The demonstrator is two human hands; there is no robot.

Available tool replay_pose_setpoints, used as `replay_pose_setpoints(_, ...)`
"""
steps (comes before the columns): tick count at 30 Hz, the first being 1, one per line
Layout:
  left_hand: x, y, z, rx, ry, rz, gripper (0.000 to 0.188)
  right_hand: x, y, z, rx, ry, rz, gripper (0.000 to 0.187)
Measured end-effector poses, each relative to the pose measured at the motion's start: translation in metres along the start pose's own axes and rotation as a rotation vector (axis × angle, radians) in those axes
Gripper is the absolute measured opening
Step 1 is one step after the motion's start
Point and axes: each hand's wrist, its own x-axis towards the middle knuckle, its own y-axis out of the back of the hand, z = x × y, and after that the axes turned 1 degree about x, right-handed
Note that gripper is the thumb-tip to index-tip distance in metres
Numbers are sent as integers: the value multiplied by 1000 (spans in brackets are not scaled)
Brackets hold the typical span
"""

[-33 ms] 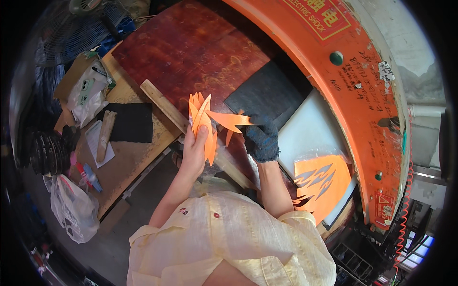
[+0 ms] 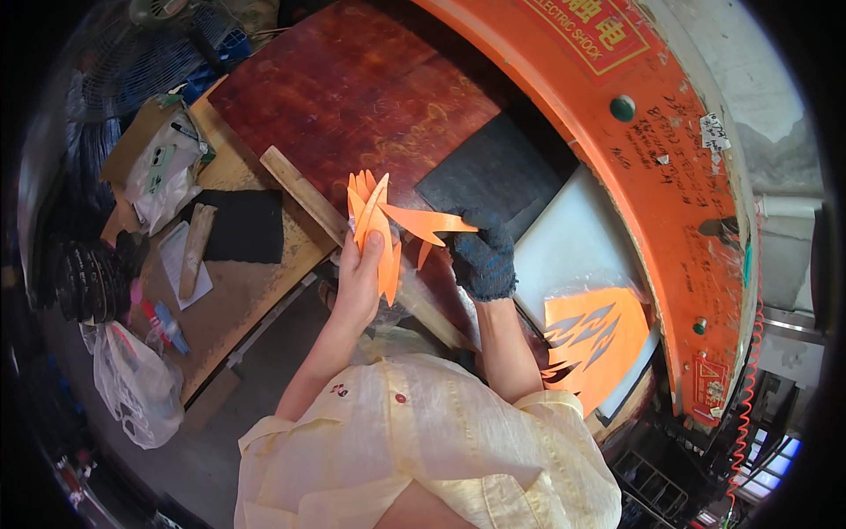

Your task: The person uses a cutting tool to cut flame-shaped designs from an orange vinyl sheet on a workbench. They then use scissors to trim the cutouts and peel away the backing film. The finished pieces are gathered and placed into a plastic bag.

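Two hands above a dark red board (image 2: 352, 88), bare left hand (image 2: 359, 280) clasping a bunch of orange cut-out shapes (image 2: 374, 231), gloved right hand (image 2: 483, 256) pinching one pointed orange piece (image 2: 423, 222), orange sheet with cut-outs (image 2: 592, 342) lower right.

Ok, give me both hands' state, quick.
Left hand: closed on a stack of orange cut-out shapes.
Right hand, dark glove: gripping one orange cut-out piece.

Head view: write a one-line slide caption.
Bare left hand and dark-gloved right hand hold orange pointed cut-out shapes above a reddish board, beside an orange sheet with cut-outs.
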Motion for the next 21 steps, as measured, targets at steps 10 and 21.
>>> replay_pose_setpoints(10,-5,-1,4,-24,-59,-5,28,-6,-5,-3,-131,57,-95,33)
replay_pose_setpoints(21,-16,-8,16,-100,-159,20,31,-19,-30,-21,-415,-60,14,32)
